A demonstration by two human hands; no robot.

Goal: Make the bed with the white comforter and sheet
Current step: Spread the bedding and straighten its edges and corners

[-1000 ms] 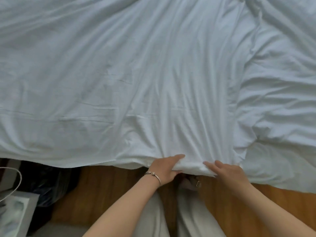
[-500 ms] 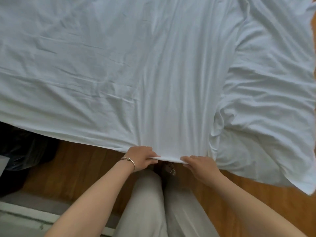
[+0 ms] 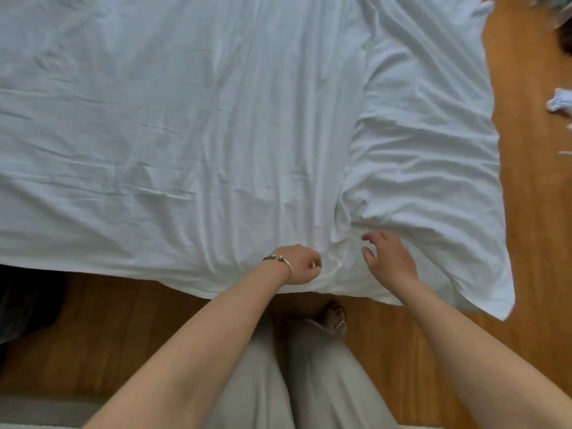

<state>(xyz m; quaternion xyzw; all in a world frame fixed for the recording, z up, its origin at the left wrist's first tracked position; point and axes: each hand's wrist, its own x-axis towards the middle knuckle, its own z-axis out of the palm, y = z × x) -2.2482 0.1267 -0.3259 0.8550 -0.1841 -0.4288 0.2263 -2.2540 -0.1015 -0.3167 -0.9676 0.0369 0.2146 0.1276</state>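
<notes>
A white sheet point(image 3: 185, 125) lies spread over the bed, wrinkled, its near edge hanging above the wooden floor. To its right the thicker white comforter point(image 3: 427, 144) lies in folds, partly under the sheet's right edge. My left hand point(image 3: 298, 264), with a bracelet on the wrist, is curled into a fist gripping a bunch of the sheet near its front edge. My right hand point(image 3: 387, 258) hovers just right of it over the comforter's near part, fingers spread and loosely bent, holding nothing.
Wooden floor point(image 3: 532, 212) runs along the right side and the front of the bed. A small white cloth point(image 3: 560, 102) lies on the floor at the far right. A dark bag point(image 3: 28, 301) sits at the left. My legs and one foot point(image 3: 335, 317) stand below.
The view shifted right along the bed edge. My right hand let go of the sheet's edge and lifted with fingers spread. My left hand moved onto the sheet and bunched it.
</notes>
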